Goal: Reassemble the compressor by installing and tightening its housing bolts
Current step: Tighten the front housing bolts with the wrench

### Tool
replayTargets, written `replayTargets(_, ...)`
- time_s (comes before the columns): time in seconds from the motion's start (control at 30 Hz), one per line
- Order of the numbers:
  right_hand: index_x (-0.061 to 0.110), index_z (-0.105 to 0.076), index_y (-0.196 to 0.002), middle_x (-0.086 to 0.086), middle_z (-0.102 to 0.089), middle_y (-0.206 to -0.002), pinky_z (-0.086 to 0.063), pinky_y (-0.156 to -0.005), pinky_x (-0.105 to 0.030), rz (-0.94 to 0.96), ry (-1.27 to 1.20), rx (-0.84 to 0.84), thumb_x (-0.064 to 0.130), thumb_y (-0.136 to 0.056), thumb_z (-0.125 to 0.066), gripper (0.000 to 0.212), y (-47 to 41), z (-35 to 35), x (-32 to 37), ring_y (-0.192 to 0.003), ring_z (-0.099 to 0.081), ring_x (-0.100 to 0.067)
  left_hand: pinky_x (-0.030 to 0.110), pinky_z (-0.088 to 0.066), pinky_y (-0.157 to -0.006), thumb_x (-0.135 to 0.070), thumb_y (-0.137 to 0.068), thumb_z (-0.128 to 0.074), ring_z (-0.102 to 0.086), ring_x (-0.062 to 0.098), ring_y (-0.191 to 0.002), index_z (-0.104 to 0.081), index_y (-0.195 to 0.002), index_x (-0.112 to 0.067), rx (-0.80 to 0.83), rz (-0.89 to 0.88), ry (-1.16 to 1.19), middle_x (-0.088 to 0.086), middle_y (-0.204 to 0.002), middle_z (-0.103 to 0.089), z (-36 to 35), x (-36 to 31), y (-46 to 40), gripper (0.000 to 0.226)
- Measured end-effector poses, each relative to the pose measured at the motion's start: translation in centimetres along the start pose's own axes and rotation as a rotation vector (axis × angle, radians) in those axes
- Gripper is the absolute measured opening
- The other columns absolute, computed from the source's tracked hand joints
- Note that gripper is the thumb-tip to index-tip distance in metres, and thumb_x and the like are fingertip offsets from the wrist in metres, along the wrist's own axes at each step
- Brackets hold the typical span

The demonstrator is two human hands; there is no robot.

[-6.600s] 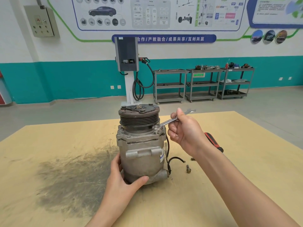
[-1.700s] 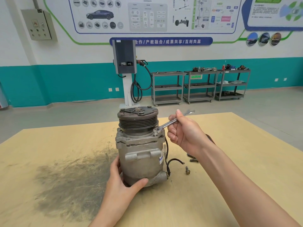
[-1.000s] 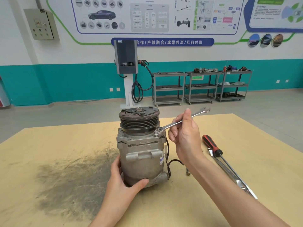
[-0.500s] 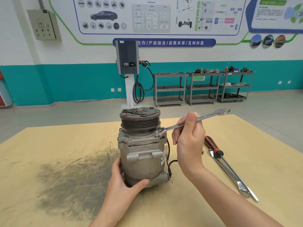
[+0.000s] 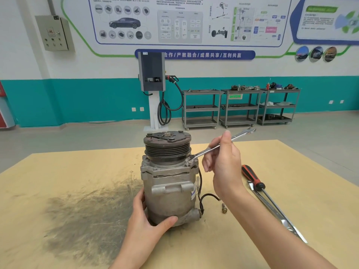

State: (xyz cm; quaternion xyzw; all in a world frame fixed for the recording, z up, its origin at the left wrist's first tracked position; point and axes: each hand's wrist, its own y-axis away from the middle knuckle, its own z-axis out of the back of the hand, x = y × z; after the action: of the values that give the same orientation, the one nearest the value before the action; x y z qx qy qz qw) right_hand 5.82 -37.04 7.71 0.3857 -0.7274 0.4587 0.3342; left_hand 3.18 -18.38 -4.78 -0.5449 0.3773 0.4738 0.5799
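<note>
A grey metal compressor (image 5: 171, 189) stands upright on the wooden table (image 5: 291, 167), its dark grooved pulley (image 5: 167, 145) on top. My left hand (image 5: 147, 228) grips the lower body, thumb across the front. My right hand (image 5: 223, 162) holds the shaft of a silver wrench (image 5: 219, 145). The wrench's near end sits on a housing bolt (image 5: 187, 162) at the upper right of the housing, and its open end points up and to the right. A loose bolt (image 5: 224, 208) lies on the table to the right of the compressor's base.
A red-and-black-handled screwdriver (image 5: 254, 178) and a long silver wrench (image 5: 275, 212) lie on the table to the right of my right forearm. A dark smudge (image 5: 83, 210) covers the table's left side. Metal carts (image 5: 239, 107) and a charging post (image 5: 153, 90) stand by the far wall.
My right hand slid outward along the wrench shaft and swung the free end to the right, then back a little. The screwdriver and long wrench came into sight. My left hand kept its hold.
</note>
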Motion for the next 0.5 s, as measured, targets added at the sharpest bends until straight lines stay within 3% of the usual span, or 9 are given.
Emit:
replayTargets(0.13,0.012,-0.049,-0.083,0.002,-0.039,-0.044,-0.033,-0.041,-0.023,-0.316,-0.074,0.107,0.041,-0.105,-0.029,0.042,-1.0,0.6,-0.4,-0.038,-0.038,-0.012,-0.001,-0.040,-0.076,-0.071,-0.033,-0.082,-0.042,-0.030,-0.106,-0.024,-0.129,-0.053,0.000,-0.006,0.004,-0.050,-0.118,-0.039,0.0,0.1,0.0,0.114)
replayTargets(0.23,0.011,-0.050,-0.085,0.001,-0.038,-0.047,-0.034,-0.041,-0.021,-0.390,-0.111,0.130,0.041,-0.104,-0.032,0.039,-1.2,0.8,-0.7,-0.040,-0.036,-0.011,-0.004,-0.039,-0.075,-0.066,-0.035,-0.083,-0.042,-0.029,-0.106,-0.025,-0.128,-0.054,-0.003,-0.007,0.015,-0.049,-0.118,-0.040,0.0,0.1,0.0,0.111)
replayTargets(0.33,0.012,-0.051,-0.082,0.002,-0.040,-0.045,-0.033,-0.042,-0.022,-0.260,-0.076,0.112,0.043,-0.103,-0.032,0.042,-1.0,0.7,-0.9,-0.039,-0.039,-0.012,-0.003,-0.040,-0.073,-0.065,-0.036,-0.083,-0.042,-0.031,-0.104,-0.024,-0.130,-0.052,-0.004,-0.002,0.013,-0.046,-0.120,-0.038,0.0,0.1,0.0,0.112)
replayTargets(0.5,0.015,-0.052,-0.074,0.003,-0.041,-0.044,-0.032,-0.037,-0.025,0.218,0.047,0.011,0.050,-0.099,-0.040,0.044,1.1,0.0,-1.0,-0.037,-0.038,-0.013,0.001,-0.041,-0.074,-0.064,-0.037,-0.082,-0.042,-0.032,-0.103,-0.023,-0.130,-0.053,0.000,0.007,0.007,-0.044,-0.121,-0.038,0.0,0.0,0.2,0.111)
